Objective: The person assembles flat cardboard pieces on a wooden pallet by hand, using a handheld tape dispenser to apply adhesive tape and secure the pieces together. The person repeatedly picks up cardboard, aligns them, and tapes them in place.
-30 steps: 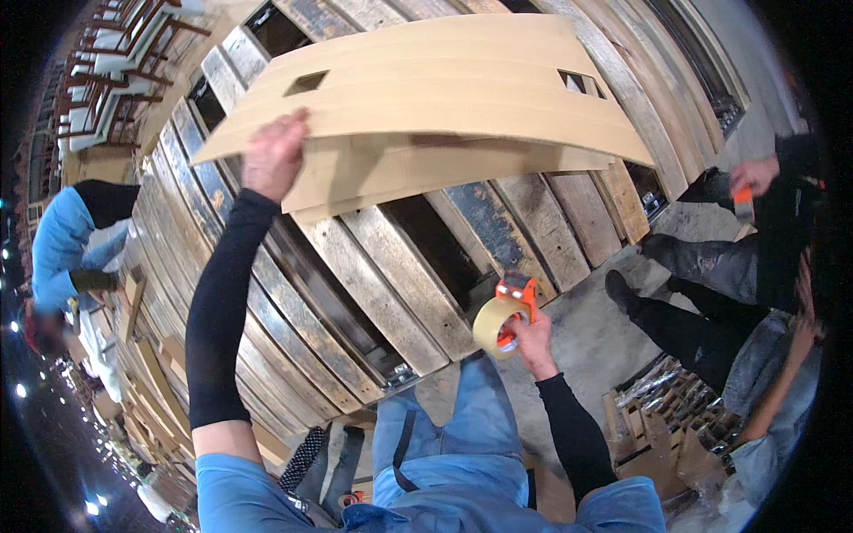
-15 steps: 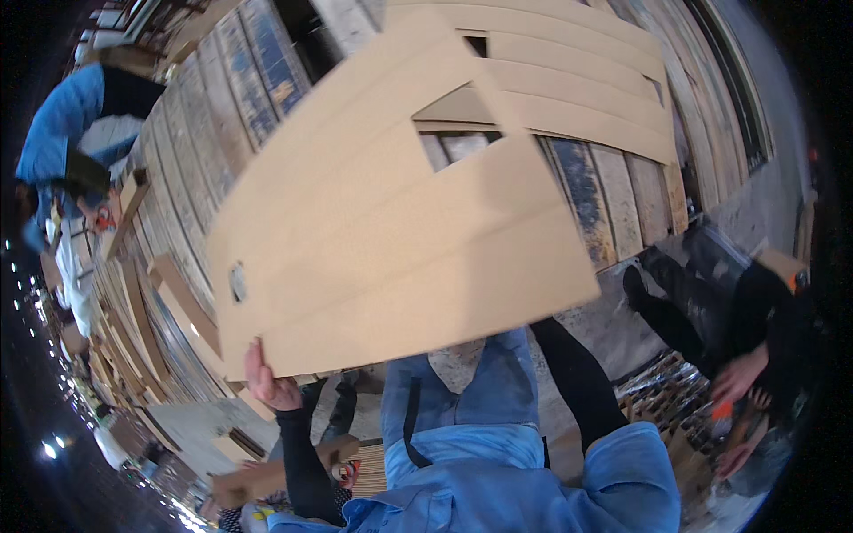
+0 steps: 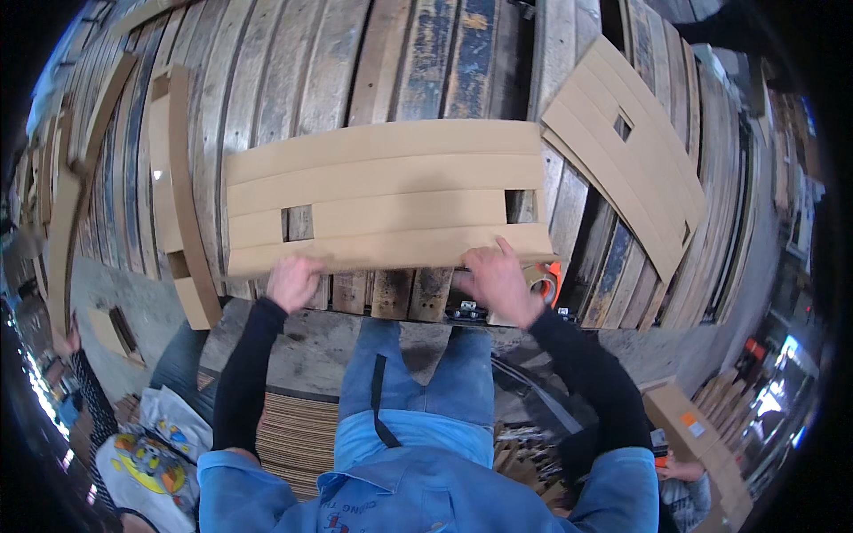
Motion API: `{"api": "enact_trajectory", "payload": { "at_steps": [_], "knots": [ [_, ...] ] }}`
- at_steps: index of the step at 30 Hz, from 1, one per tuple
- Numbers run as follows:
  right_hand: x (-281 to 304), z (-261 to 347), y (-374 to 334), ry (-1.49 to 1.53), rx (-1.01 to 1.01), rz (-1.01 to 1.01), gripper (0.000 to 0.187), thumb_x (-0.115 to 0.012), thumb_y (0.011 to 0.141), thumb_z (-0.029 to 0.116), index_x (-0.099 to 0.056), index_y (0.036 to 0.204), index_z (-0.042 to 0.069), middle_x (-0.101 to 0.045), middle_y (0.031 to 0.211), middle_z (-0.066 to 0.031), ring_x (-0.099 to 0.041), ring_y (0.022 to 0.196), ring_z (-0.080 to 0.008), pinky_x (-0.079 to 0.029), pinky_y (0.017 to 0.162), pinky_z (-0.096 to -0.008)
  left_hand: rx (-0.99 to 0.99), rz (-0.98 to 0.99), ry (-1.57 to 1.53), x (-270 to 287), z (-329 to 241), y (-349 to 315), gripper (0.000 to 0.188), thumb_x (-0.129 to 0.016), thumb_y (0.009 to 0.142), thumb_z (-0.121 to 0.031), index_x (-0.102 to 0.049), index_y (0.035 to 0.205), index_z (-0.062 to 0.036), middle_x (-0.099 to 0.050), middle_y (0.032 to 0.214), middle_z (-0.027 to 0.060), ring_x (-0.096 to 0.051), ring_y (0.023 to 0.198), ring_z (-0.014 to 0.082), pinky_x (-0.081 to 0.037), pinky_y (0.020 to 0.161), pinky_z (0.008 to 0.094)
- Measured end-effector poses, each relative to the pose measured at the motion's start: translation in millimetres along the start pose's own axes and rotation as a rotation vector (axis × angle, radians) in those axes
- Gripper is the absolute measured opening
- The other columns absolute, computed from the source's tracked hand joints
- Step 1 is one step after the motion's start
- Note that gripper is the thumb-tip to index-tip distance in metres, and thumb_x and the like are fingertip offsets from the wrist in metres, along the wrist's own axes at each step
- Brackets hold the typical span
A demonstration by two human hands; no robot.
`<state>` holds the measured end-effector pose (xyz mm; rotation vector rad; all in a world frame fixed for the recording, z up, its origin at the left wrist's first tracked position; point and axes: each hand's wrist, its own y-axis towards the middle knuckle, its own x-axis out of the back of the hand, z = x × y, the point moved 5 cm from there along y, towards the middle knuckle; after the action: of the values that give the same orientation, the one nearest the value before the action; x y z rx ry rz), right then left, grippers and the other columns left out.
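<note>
A scored sheet of brown cardboard (image 3: 382, 178) with two square cutouts lies across the slatted wooden table (image 3: 302, 80) in front of me. My left hand (image 3: 296, 282) is closed at the left part of its near edge, slightly smeared by motion. At the right part of that edge, my right hand (image 3: 504, 282) grips the cardboard, one finger lying on top and the others curled at the rim. Just beside my right hand rests an orange tape dispenser (image 3: 549, 282), partly hidden. Another scored cardboard sheet (image 3: 631, 151) lies slanted to the right, with more cardboard beneath its edge.
Long folded cardboard pieces (image 3: 169, 186) lie on the table at the left. A stack of cardboard (image 3: 289, 435) stands low beside my left arm. One person (image 3: 151, 453) is at the lower left; another person's hand (image 3: 682, 469) touches a long cardboard box (image 3: 689, 422) at the lower right.
The large sheet that my left hand held up has come down flat onto the table. My right hand, hidden before, now shows at its near edge. My view has shifted.
</note>
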<state>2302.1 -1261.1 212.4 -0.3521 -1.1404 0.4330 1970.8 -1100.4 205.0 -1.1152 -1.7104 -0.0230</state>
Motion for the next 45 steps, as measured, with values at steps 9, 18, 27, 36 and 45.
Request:
{"api": "enact_trajectory", "payload": {
  "at_steps": [9,18,27,36,45],
  "knots": [
    [16.2,-92.3,164.5,0.394,-0.147,0.598,0.048,-0.075,0.091,0.048,-0.075,0.111,0.004,-0.07,0.089,-0.004,-0.06,0.085,-0.0117,-0.051,0.084,-0.0308,-0.321,-0.57,0.206,-4.0,-24.6,57.0,0.014,-0.075,0.076,-0.02,-0.065,0.082,-0.013,-0.061,0.14,0.0085,-0.056,0.127,0.0284,-0.038,0.117,0.0513],
    [77.4,-34.1,251.4,-0.196,0.258,-0.473,0.085,-0.091,0.071,0.035,-0.057,0.142,0.003,-0.065,0.129,-0.0192,-0.064,0.115,-0.0357,-0.052,0.1,-0.0459,-0.351,-0.778,0.223,-54.6,-9.0,60.9,0.009,-0.07,0.078,-0.02,-0.065,0.073,-0.0154,-0.055,0.151,0.0043,-0.053,0.135,0.024,-0.034,0.122,0.0489],
    [78.4,36.8,192.3,-0.17,0.171,-0.074,0.051,-0.08,0.077,0.021,-0.068,0.126,0.012,-0.065,0.126,-0.0136,-0.063,0.117,-0.0353,-0.053,0.098,-0.0455,-0.288,-0.838,0.239,-52.7,-3.7,69.0,0.006,-0.07,0.079,-0.02,-0.068,0.083,-0.0156,-0.062,0.135,0.0069,-0.059,0.125,0.0253,-0.042,0.115,0.0467],
    [-18.4,0.1,118.0,-0.389,0.43,-0.413,0.078,-0.073,0.08,0.014,-0.05,0.152,0.029,-0.033,0.166,-0.0142,-0.031,0.151,-0.0406,-0.021,0.123,-0.0623,-0.762,-0.651,0.142,-58.4,-43.4,33.9,0.006,-0.07,0.079,-0.017,-0.066,0.08,-0.0131,-0.07,0.129,0.0104,-0.07,0.113,0.0258,-0.059,0.098,0.0417],
    [5.4,-7.5,117.9,-0.32,0.508,-0.436,0.071,-0.073,0.078,0.009,-0.059,0.145,0.028,-0.037,0.164,-0.0109,-0.034,0.149,-0.0385,-0.024,0.123,-0.0586,-0.238,-0.146,0.393,-12.4,-33.3,123.8,0.051,-0.076,0.082,-0.049,-0.062,0.115,-0.0134,-0.047,0.143,0.0214,-0.048,0.131,0.04,-0.041,0.105,0.0517]
  ]
}}
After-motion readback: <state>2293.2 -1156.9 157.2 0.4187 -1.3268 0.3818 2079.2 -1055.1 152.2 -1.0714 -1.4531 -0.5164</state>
